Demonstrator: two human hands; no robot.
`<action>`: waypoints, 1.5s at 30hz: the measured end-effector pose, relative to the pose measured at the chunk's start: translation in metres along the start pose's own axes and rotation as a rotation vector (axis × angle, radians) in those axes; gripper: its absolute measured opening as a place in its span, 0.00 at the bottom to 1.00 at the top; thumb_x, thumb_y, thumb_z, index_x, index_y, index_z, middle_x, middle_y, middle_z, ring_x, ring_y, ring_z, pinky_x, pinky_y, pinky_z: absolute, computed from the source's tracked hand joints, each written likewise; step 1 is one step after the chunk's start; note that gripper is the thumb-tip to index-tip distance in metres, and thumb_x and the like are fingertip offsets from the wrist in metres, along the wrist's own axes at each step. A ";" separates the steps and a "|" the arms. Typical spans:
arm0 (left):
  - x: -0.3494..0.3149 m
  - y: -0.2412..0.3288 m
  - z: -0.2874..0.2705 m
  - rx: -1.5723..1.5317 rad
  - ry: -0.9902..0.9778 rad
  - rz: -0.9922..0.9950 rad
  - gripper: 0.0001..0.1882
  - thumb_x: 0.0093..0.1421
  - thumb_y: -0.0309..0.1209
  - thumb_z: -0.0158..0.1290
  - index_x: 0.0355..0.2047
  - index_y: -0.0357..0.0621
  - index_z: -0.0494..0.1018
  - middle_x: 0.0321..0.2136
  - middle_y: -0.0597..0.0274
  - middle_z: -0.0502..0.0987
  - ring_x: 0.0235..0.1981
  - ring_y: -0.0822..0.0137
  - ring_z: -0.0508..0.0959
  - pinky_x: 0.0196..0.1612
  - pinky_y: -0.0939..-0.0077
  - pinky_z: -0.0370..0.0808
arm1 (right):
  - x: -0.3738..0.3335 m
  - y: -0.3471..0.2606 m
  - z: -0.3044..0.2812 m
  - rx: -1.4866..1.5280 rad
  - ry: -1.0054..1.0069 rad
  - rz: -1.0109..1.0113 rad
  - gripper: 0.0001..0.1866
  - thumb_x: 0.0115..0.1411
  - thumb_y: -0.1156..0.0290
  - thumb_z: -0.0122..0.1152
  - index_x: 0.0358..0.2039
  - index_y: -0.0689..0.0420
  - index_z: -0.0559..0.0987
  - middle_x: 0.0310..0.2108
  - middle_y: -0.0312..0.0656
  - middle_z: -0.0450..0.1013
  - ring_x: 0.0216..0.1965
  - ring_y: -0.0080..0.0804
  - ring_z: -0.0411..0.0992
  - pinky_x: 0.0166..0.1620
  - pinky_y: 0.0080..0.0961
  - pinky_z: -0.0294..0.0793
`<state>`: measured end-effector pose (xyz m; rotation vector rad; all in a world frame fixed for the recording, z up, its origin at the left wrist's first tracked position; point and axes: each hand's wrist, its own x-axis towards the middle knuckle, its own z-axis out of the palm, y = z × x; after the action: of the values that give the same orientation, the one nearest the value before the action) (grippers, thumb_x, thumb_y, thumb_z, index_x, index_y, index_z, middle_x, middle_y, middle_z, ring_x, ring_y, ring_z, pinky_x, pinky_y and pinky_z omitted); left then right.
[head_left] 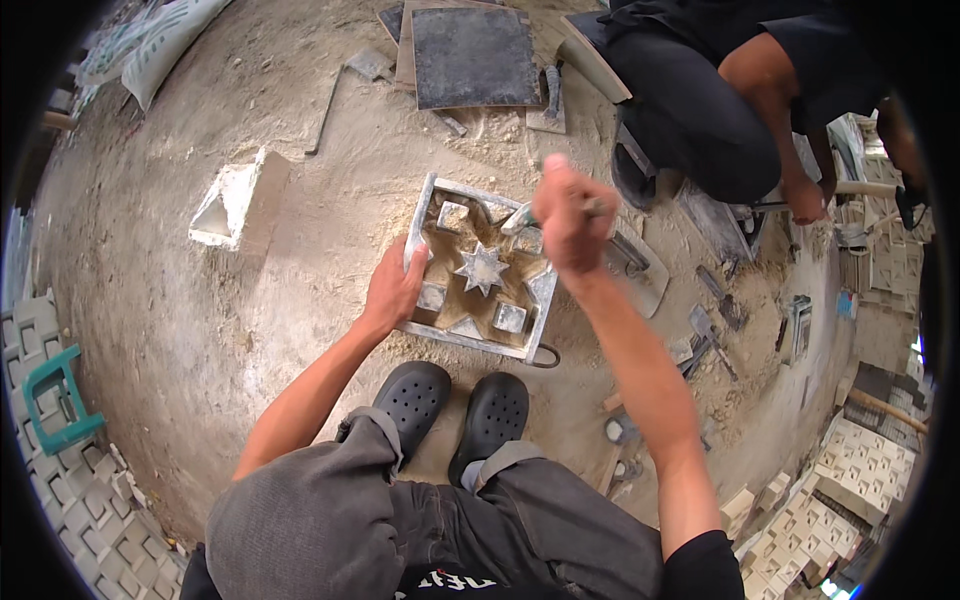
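Left hand (397, 285) pinching star-patterned mould (462, 341) by left rim, seemingly to steady it | right hand (573, 215) fisted around brush-like tool (516, 219), apparently angled for reach

We see the right hand (575, 218) blurred, its fist hiding much of a pale-tipped tool (516, 219). The upper edge cuts off a co-worker (690, 100) and a white sack (152, 48).

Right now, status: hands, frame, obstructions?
Left hand gripping left edge of star-patterned frame. Right hand holding brush-like tool over it. Right hand hides frame's far right corner.
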<state>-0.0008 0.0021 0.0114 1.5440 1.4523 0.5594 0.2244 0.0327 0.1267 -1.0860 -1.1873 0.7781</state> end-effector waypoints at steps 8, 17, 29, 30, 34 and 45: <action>0.000 -0.002 -0.004 -0.026 0.014 0.032 0.21 0.68 0.44 0.41 0.45 0.37 0.70 0.35 0.43 0.76 0.39 0.46 0.76 0.44 0.58 0.70 | 0.002 -0.010 0.015 0.038 0.060 0.116 0.25 0.67 0.64 0.50 0.13 0.60 0.66 0.11 0.27 0.56 0.13 0.15 0.51 0.18 0.23 0.50; -0.004 -0.017 -0.005 0.018 -0.002 0.021 0.21 0.68 0.44 0.42 0.46 0.37 0.69 0.38 0.40 0.75 0.43 0.43 0.75 0.47 0.57 0.69 | -0.012 0.004 0.022 -0.001 0.010 0.140 0.27 0.67 0.61 0.50 0.10 0.54 0.63 0.10 0.28 0.58 0.13 0.14 0.54 0.17 0.22 0.49; -0.001 -0.012 -0.005 0.034 -0.033 -0.032 0.21 0.68 0.44 0.42 0.45 0.37 0.70 0.38 0.41 0.76 0.41 0.43 0.75 0.46 0.56 0.69 | -0.015 -0.002 0.022 -0.022 0.076 0.110 0.27 0.67 0.63 0.48 0.10 0.55 0.62 0.10 0.27 0.59 0.13 0.15 0.53 0.16 0.22 0.50; 0.000 -0.012 -0.005 0.025 0.000 0.002 0.21 0.68 0.44 0.42 0.45 0.37 0.70 0.37 0.41 0.76 0.41 0.43 0.75 0.45 0.56 0.69 | -0.011 -0.010 0.023 0.041 0.141 0.134 0.27 0.68 0.63 0.48 0.10 0.55 0.62 0.10 0.27 0.59 0.13 0.15 0.53 0.16 0.22 0.50; 0.002 0.001 0.002 -0.024 -0.004 0.041 0.21 0.68 0.44 0.41 0.44 0.37 0.70 0.35 0.42 0.76 0.39 0.44 0.75 0.44 0.56 0.69 | -0.030 0.024 0.017 -0.097 0.121 0.050 0.26 0.68 0.63 0.48 0.11 0.55 0.64 0.11 0.27 0.57 0.15 0.14 0.54 0.18 0.21 0.50; -0.001 -0.006 0.002 -0.002 0.014 0.049 0.22 0.68 0.45 0.41 0.45 0.37 0.70 0.37 0.42 0.76 0.40 0.45 0.75 0.45 0.58 0.70 | -0.036 0.025 0.024 -0.198 0.064 0.121 0.24 0.65 0.62 0.54 0.13 0.60 0.67 0.12 0.29 0.57 0.17 0.15 0.53 0.21 0.23 0.52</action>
<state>-0.0027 -0.0003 0.0059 1.5808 1.4268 0.6014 0.1944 0.0136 0.0922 -1.3464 -1.1708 0.7238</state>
